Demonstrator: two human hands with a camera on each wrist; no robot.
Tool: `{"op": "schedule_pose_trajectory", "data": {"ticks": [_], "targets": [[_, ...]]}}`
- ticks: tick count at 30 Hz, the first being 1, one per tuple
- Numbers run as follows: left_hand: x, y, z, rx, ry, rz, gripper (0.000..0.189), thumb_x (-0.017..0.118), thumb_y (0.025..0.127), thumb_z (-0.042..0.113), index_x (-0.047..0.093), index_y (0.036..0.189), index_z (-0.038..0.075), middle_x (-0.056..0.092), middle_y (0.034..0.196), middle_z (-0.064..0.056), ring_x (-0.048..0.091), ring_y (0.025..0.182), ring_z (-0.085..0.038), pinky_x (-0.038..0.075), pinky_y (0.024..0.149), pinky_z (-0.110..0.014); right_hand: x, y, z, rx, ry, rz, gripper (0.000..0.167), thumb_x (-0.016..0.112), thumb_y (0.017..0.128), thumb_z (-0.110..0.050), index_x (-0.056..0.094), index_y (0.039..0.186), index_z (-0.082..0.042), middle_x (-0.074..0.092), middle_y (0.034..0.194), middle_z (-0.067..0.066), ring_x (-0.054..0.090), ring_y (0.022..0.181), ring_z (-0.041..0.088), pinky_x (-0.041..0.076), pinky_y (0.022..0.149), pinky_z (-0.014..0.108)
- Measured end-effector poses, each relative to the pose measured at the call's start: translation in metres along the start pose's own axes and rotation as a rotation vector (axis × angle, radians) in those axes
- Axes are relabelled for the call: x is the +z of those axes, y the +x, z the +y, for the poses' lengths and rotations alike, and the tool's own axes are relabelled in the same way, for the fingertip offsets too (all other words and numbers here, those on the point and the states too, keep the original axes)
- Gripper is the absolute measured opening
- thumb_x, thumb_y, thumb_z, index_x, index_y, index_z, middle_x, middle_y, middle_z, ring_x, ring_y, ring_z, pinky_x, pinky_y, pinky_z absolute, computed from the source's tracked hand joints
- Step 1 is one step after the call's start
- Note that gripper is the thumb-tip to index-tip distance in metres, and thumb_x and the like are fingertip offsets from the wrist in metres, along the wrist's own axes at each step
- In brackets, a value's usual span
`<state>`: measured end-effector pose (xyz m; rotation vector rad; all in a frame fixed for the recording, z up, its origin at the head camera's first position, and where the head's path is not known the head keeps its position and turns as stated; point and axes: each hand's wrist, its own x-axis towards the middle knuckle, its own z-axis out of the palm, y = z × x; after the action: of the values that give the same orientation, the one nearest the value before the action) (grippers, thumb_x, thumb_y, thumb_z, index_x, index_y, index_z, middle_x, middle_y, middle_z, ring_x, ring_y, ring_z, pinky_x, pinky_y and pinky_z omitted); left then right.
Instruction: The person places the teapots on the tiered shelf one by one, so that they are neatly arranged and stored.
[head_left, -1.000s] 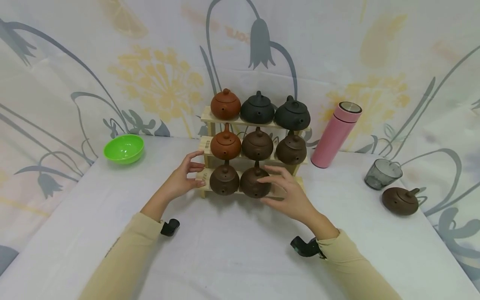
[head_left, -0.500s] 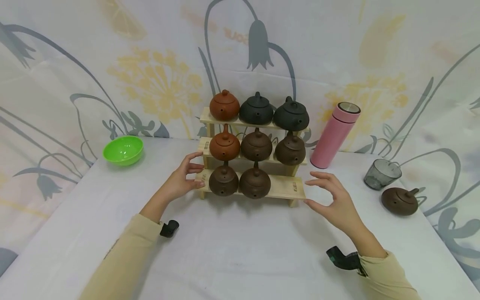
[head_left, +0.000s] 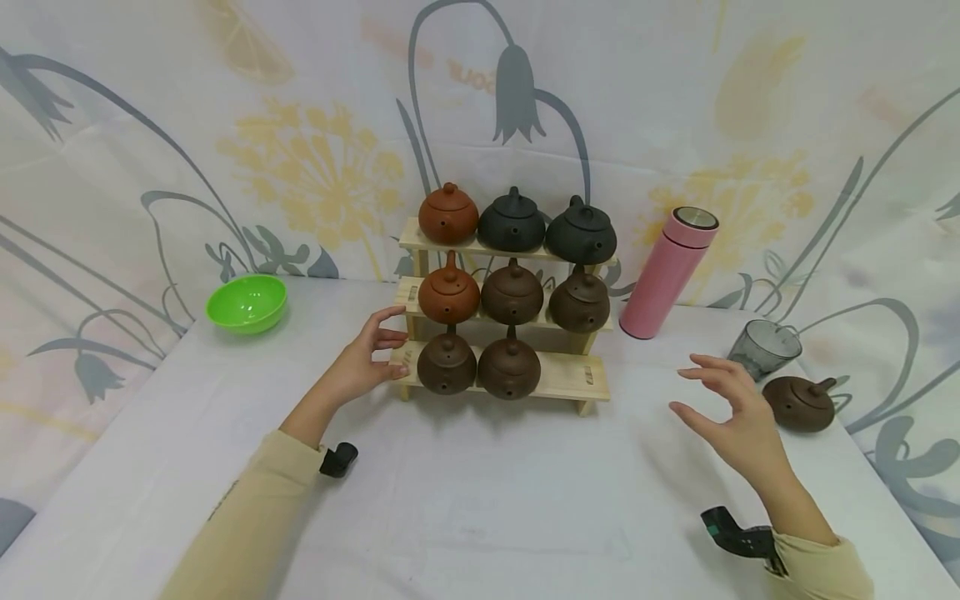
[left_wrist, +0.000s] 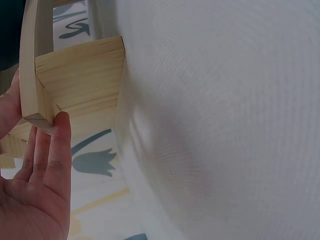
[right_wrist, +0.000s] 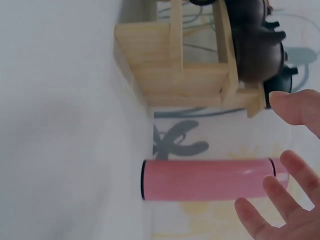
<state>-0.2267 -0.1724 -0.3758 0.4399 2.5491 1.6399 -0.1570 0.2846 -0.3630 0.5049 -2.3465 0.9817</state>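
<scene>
A three-tier wooden display stand (head_left: 558, 377) holds several small clay teapots. Orange-red and black ones fill the top tier, an orange-red teapot (head_left: 448, 288) and two brown ones the middle. Two dark brown teapots, one at the left end (head_left: 446, 364) and one beside it (head_left: 509, 368), sit on the bottom tier. My left hand (head_left: 358, 363) pinches that tier's left end, thumb above and fingers (left_wrist: 59, 142) below. Off to the right, my right hand (head_left: 742, 417) hovers with fingers spread and holds nothing. Close beyond it lies a loose brown teapot (head_left: 798, 403).
A pink thermos (head_left: 667, 275) stands right of the stand, with a grey glass cup (head_left: 765, 348) farther right. The green bowl (head_left: 247, 304) is at the far left. White cloth (head_left: 480, 508) covers the table, and a printed curtain hangs behind.
My right hand has left the second teapot on the bottom tier and moved right, past the stand's end, towards the loose brown teapot. My left hand stays at the stand.
</scene>
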Motion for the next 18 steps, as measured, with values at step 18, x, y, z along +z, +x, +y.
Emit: {"op": "schedule_pose_trajectory", "data": {"ticks": [18], "targets": [[0.001, 0.0, -0.003, 0.017, -0.016, 0.001, 0.081, 0.066, 0.082, -0.006, 0.021, 0.144, 0.017, 0.045, 0.13, -0.026, 0.041, 0.123, -0.037, 0.043, 0.092, -0.048, -0.037, -0.017, 0.087, 0.139, -0.031, 0.073, 0.04, 0.076, 0.073, 0.003, 0.065, 0.111, -0.002, 0.05, 0.124, -0.005, 0.041, 0.111, -0.004, 0.034, 0.084, 0.004]]}}
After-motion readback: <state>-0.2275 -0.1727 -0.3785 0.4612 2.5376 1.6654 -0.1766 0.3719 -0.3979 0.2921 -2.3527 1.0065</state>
